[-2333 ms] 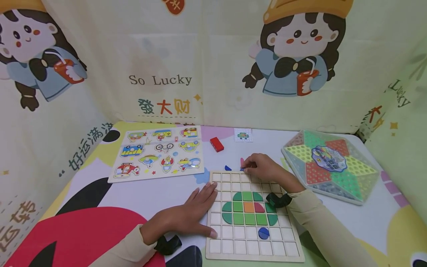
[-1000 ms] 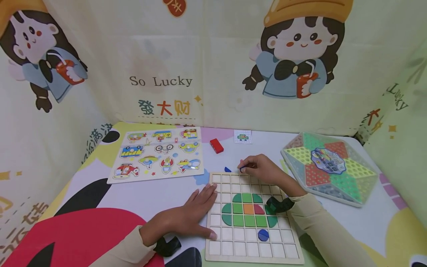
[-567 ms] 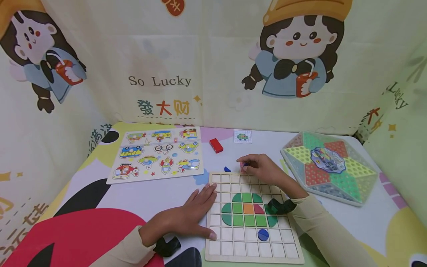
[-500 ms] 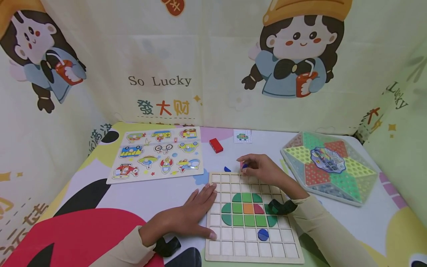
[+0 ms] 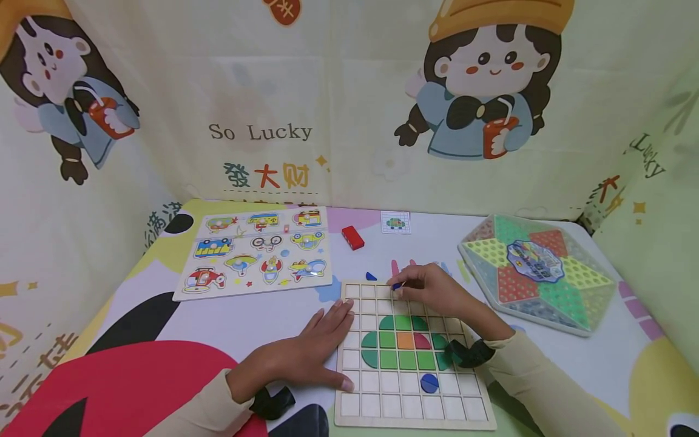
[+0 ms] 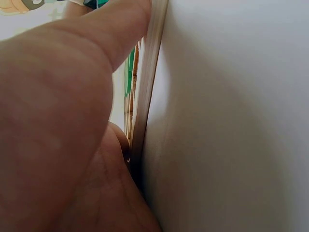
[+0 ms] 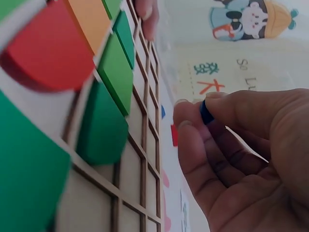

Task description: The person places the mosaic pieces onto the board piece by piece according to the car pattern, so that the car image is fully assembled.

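Note:
My right hand (image 5: 439, 297) pinches a small blue piece (image 7: 206, 113) between thumb and fingertips, over the far rows of the wooden grid board (image 5: 415, 423). Flat along the board's left edge rests my left hand (image 5: 308, 358), fingers spread and thumb on the frame. Set in the grid's middle is a shape of light green squares (image 5: 388, 359), dark green rounded pieces (image 5: 369, 358), an orange square (image 5: 405, 340) and a red rounded piece (image 5: 422, 341). Below them, two blue pieces form a disc (image 5: 429, 383). Another blue piece (image 5: 371, 276) lies just beyond the far edge.
A vehicle picture puzzle (image 5: 256, 252) lies at the back left. A red block (image 5: 352, 237) and a small pattern card (image 5: 395, 223) sit behind the board. To the right is a hexagonal game box (image 5: 537, 273) with a clear cover.
My right hand picked up the blue piece from beyond the board, turned it in the fingertips, and came nearer over the far rows. The left hand stayed in place.

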`<control>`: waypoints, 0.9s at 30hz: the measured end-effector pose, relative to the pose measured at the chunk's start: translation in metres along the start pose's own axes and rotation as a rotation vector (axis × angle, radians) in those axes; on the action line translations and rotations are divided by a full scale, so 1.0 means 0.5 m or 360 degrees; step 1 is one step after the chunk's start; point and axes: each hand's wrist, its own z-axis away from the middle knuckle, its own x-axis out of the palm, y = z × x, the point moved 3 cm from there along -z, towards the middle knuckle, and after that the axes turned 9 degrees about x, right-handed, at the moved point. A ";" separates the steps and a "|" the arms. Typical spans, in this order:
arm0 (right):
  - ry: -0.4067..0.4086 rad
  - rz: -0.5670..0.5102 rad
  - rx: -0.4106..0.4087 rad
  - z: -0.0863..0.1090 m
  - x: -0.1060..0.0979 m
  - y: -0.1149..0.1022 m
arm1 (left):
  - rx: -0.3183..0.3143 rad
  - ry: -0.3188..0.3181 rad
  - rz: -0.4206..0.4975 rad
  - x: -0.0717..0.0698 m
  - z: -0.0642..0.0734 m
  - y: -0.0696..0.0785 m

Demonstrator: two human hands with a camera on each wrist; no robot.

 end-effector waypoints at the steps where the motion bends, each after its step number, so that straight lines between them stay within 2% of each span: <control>1: -0.0019 -0.0002 -0.0008 0.003 0.003 -0.002 | -0.0003 -0.0002 -0.0002 -0.001 0.000 0.000; 6: -0.0112 -0.0033 0.0009 0.021 0.021 -0.006 | 0.0008 -0.0004 -0.0023 -0.001 0.000 -0.001; 10: -0.0129 -0.0009 0.0036 0.033 0.032 -0.014 | 0.0011 -0.0005 -0.0023 -0.001 0.000 -0.001; 16: -0.0117 -0.0008 -0.0038 0.049 0.041 -0.023 | 0.0003 0.0001 -0.0013 -0.002 0.001 0.000; 27: -0.0299 -0.0027 -0.0066 0.081 0.072 -0.035 | 0.0015 0.0002 -0.0014 -0.003 0.003 0.001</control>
